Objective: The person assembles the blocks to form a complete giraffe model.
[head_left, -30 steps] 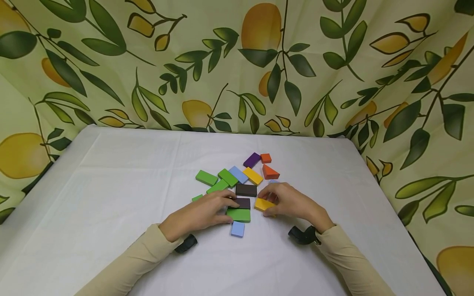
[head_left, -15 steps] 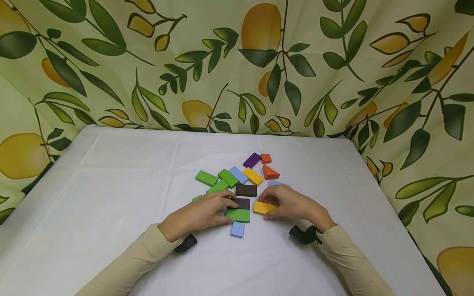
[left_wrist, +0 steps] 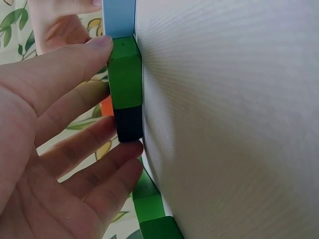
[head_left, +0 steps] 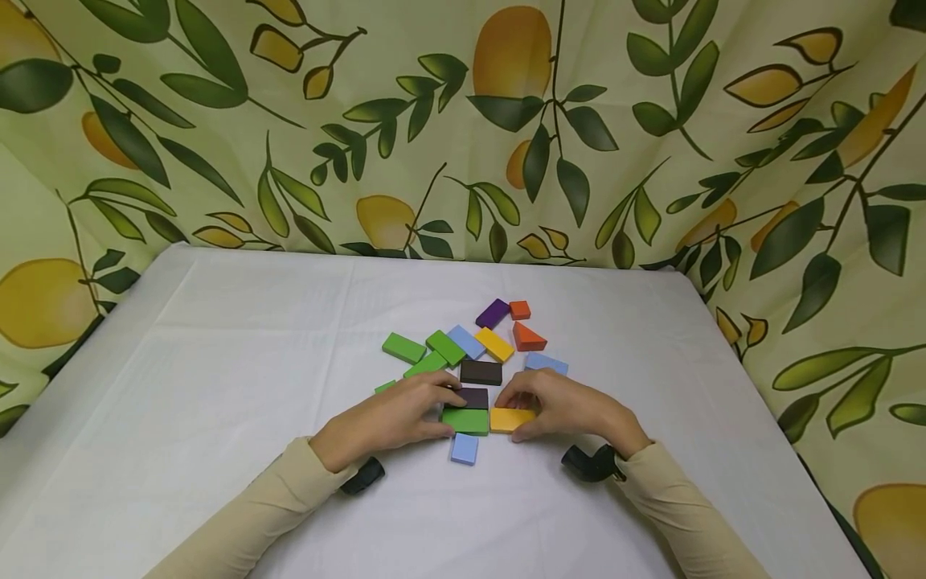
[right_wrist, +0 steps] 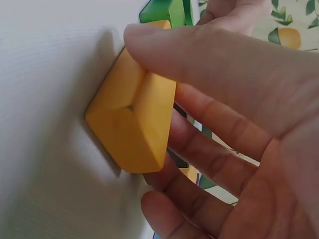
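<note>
Right hand point(head_left: 557, 402): thumb on the near side, fingers on the far side, pinching a yellow block point(head_left: 510, 420) that lies low over the cloth, end-on to a green block point(head_left: 465, 421); whether the two ends touch or a sliver of gap remains, I cannot tell. Left hand point(head_left: 394, 410): thumb at the green block's near edge, fingertips at the far side of a dark purple block point(head_left: 475, 398), pinching the flush pair together. Progress, judged from the layout: partial. Side by side so far are green and dark purple, with a light-blue square block point(head_left: 465, 449) against green's near side and yellow lined up at its right end. Unjoined to these: a dark brown block point(head_left: 481, 372) just beyond, then loose pieces at odd angles, among them green blocks point(head_left: 403, 348), a second yellow block point(head_left: 495, 344), an orange wedge point(head_left: 529, 337) and a violet block point(head_left: 492, 313). Materials: probably painted wood, smooth and matt, mostly oblong slabs with crisp edges; the wedge is triangular. Outermost: finely ribbed white cloth point(head_left: 239, 346) over the table, lightly creased, and a leaf-and-fruit-printed curtain point(head_left: 405, 48) behind.
</note>
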Motion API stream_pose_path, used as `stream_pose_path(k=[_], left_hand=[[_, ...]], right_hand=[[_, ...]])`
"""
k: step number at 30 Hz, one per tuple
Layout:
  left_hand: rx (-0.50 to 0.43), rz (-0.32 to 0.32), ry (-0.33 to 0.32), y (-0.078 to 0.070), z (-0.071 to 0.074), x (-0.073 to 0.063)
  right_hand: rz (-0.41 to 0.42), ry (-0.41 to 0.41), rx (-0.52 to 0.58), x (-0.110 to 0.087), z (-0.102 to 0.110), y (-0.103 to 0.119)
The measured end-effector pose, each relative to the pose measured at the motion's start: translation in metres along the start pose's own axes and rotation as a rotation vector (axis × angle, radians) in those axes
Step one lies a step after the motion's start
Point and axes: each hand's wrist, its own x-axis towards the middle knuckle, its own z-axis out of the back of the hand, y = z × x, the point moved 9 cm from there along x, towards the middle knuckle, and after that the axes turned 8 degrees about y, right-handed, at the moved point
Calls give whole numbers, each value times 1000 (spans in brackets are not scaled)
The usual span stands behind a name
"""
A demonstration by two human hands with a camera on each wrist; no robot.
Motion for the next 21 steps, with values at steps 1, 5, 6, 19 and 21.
stream_pose_path(k=[1,5,6,19,21], left_hand=[[-2,1,0,0,0,0],[-8,2,1,-1,1,0],[-10,3,3,0,1,0],[-9,-16,-8,1,0,0],[-2,-19,-11,1,-1,0]], right_hand=[[-2,2,6,0,0,0],[15,1,5,0,-1,2],[19,1,5,0,-1,2],[10,1,-1,1,-2,1],[9,1,-2,2,-3,1]])
